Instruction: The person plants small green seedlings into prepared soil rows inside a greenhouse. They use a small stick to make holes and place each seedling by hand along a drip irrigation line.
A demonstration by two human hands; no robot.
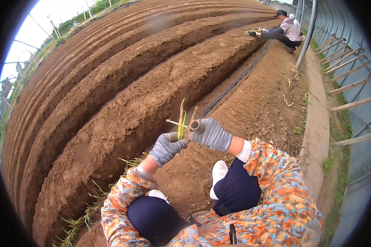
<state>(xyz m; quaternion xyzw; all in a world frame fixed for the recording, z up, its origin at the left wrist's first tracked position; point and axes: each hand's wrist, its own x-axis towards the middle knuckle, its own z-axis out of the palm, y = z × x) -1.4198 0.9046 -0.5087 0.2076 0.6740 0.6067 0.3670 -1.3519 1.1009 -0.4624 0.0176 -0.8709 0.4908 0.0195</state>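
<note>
My left hand [168, 148], in a grey knit glove, pinches a small bunch of green onion-like seedlings [181, 125] with trimmed, partly dry tops. Close against it, my right hand [213, 134], gloved alike, grips a short round tube [198, 126] whose hollow end faces up. The right fingertips meet the base of the bunch; which stalks each hand holds cannot be told. A thin pale stick-like piece [172, 122] juts out to the left behind the leaves. Both hands are raised above a soil furrow, in front of my knees.
Planted seedlings [89, 213] line the furrow at my left. A black drip hose [235, 83] runs along the furrow ahead. Long soil ridges [133, 102] curve away leftward. A metal post [307, 34] and concrete curb [317, 123] stand right. Another person [289, 31] sits farther up the row.
</note>
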